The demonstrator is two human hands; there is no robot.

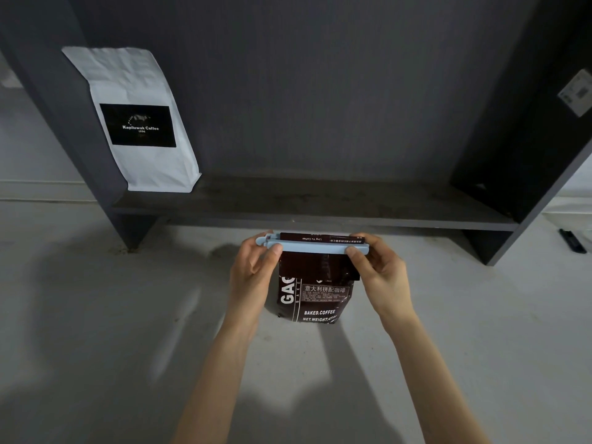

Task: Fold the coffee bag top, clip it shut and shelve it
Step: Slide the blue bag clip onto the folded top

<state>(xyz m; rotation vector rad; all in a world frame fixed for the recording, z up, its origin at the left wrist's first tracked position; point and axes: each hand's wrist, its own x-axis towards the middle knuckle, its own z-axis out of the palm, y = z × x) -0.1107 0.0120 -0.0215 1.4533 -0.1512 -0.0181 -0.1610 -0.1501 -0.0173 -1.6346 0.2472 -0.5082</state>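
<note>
A dark brown coffee bag (315, 293) stands upright on the pale surface in front of a dark shelf (320, 203). Its top is folded over, and a long light-blue clip (315, 245) lies across the fold. My left hand (253, 270) pinches the clip's left end, near its hinge. My right hand (378, 267) pinches the right end, thumb in front and fingers behind. The bag's lower part shows white lettering; its back is hidden.
A white coffee bag with a black label (137, 123) leans at the left end of the shelf. The shelf board to its right is bare. A dark side panel (519, 139) closes the shelf at the right. A small black object (573, 241) lies far right.
</note>
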